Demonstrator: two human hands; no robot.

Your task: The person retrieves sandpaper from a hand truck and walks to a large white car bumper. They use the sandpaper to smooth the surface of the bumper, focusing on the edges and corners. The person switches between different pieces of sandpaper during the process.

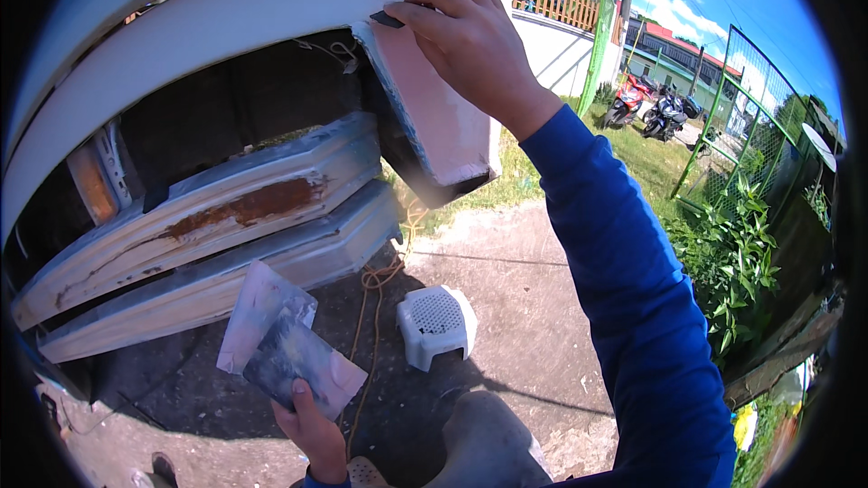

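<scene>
My right hand (pixel 472 50) is raised at the top, its fingers pinching a dark, flat putty spreader (pixel 388 19). The spreader touches the white vehicle body panel (pixel 271 0) at the upper corner of an opening. Below that hand, a pinkish coat covers the panel's downward leg (pixel 440 117). My left hand (pixel 314 434) is low in the view, closed on a flat mixing board (pixel 306 363) smeared grey and pinkish. Another pale, smeared flat piece (pixel 249 312) overlaps it; whether the two are joined I cannot tell.
Dented metal bumpers (pixel 244 208), one rusty, lie below the opening. A white plastic stool (pixel 437 321) stands on the concrete beside an orange cord (pixel 366 307). To the right are plants (pixel 732 276), a green mesh gate (pixel 750 108) and parked motorcycles (pixel 665 113).
</scene>
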